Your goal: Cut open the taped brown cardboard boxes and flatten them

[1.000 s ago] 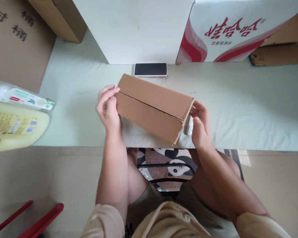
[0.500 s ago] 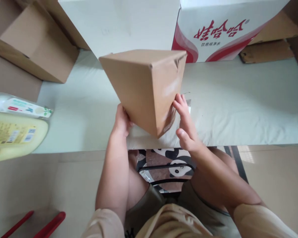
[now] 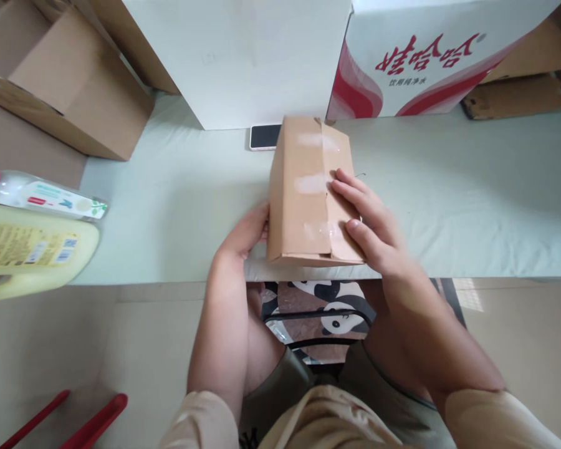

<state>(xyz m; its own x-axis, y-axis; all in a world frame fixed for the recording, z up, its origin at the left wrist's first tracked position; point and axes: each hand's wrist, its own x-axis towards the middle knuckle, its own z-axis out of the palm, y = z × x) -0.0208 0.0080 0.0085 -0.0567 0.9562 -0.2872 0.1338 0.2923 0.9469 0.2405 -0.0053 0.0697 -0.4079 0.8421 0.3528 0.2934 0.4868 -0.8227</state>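
A closed brown cardboard box (image 3: 303, 206) stands over the near edge of the cloth-covered table, its taped seam facing up toward me. Pale torn patches and clear tape mark that face. My left hand (image 3: 250, 231) holds the box low on its left side, with the fingertips partly hidden behind it. On the right, my right hand (image 3: 371, 218) grips the box, thumb and fingers laid over the taped face and right edge. Behind the box lies a phone (image 3: 265, 137), its right part covered by the box.
A white carton with red print (image 3: 416, 81) stands at the back. Open cardboard boxes (image 3: 84, 93) fill the left rear. A clear bottle (image 3: 51, 196) and a yellow jug (image 3: 37, 246) lie at left. Flattened cardboard (image 3: 514, 96) sits right rear. Red handles (image 3: 98, 421) show below left.
The box has been turned and lowered, so its taped face now points up at me. My right hand has shifted onto that face. The phone has come into sight behind it.
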